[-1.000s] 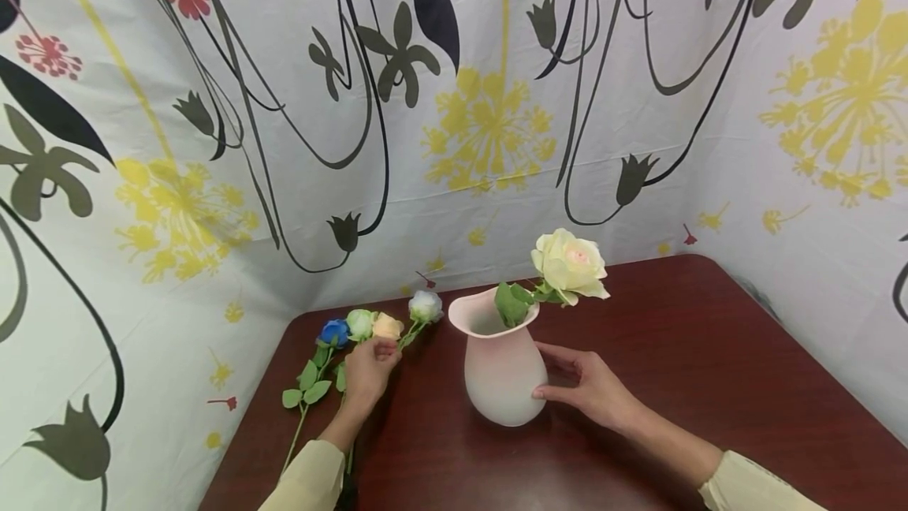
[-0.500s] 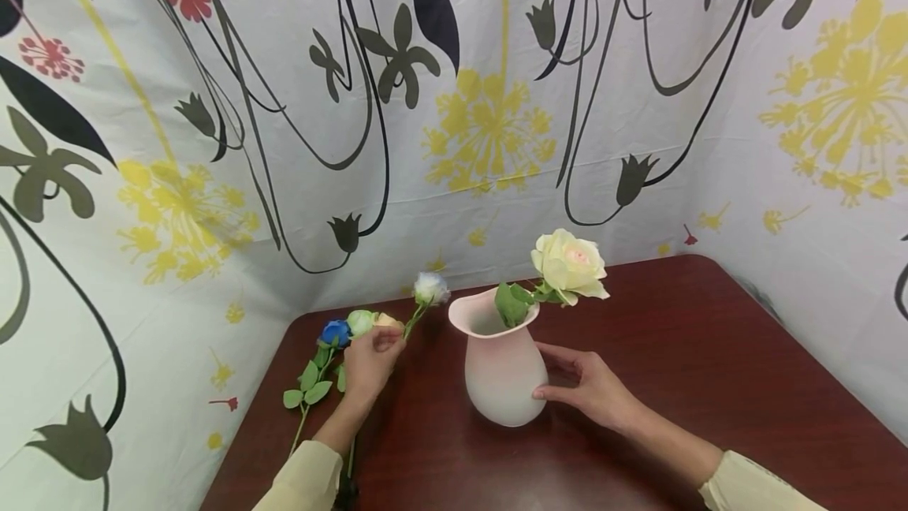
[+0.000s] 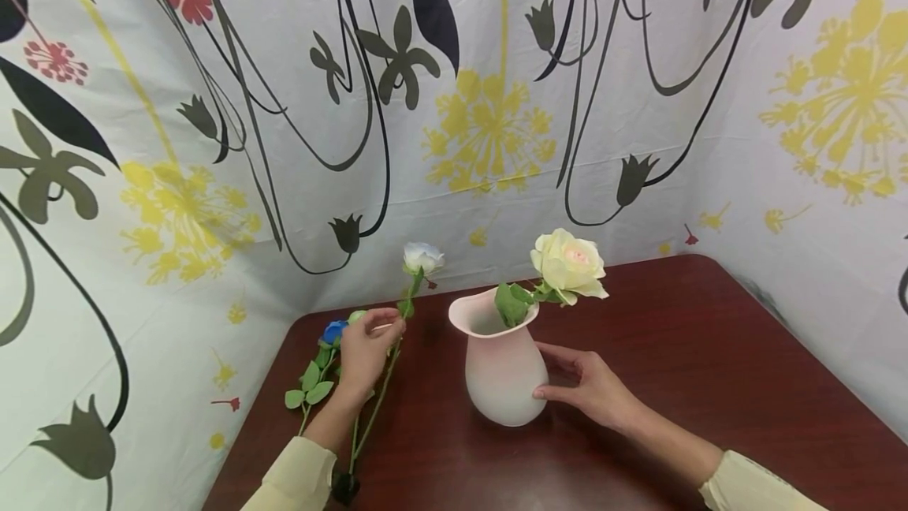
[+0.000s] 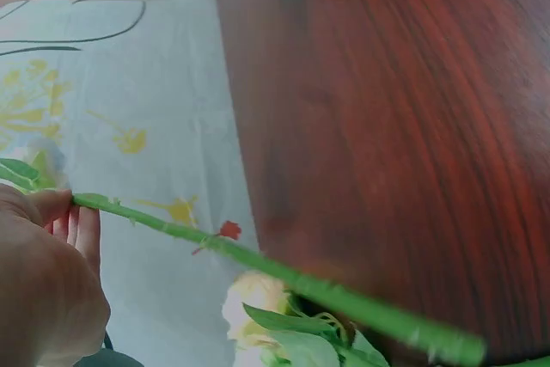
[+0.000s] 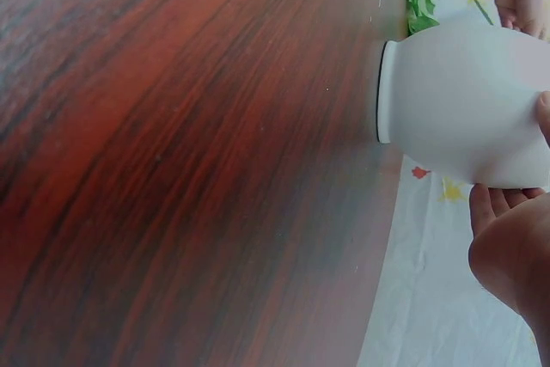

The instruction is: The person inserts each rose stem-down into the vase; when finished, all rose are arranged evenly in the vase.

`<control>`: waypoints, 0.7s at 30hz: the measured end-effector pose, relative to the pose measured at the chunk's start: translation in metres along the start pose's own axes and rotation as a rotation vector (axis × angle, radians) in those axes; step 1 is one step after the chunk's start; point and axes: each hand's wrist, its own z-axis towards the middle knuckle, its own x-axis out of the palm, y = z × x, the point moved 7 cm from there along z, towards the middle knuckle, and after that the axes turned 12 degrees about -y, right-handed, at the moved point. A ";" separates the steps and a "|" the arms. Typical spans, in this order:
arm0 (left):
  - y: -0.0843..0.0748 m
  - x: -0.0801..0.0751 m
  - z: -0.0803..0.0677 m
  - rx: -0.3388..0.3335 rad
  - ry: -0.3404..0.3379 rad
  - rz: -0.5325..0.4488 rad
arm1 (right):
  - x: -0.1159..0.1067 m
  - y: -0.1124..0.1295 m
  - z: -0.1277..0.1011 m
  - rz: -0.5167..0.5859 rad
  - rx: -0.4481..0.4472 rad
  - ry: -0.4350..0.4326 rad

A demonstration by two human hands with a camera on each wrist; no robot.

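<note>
Head view shows us the left hand point(image 3: 365, 353), left of centre, pinching the stem point(image 4: 292, 278) of a white flower point(image 3: 422, 257) between thumb and fingers; the bloom stands up against the patterned cloth point(image 3: 397, 219). At centre we see the pink-and-white vase point(image 3: 506, 377) upright on the tabletop point(image 3: 674, 337), a cream rose point(image 3: 570, 262) leaning right out of its mouth. Our right hand point(image 3: 596, 393), right of centre, grips the vase's side, thumb and fingers apart around it. Beside the left hand, at lower left, we find a blue flower point(image 3: 333, 332) lying on the tabletop. Left wrist view gives us a peach flower point(image 4: 253, 307) at bottom centre, below the stem.
</note>
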 end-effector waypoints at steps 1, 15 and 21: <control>-0.002 -0.001 0.000 -0.011 0.003 -0.018 | 0.000 0.000 0.000 0.001 0.002 0.001; -0.037 -0.007 0.001 -0.144 0.027 -0.232 | 0.000 -0.003 0.000 0.010 0.016 0.006; -0.060 -0.008 0.004 -0.131 0.017 -0.416 | 0.000 -0.003 0.001 0.011 0.025 0.007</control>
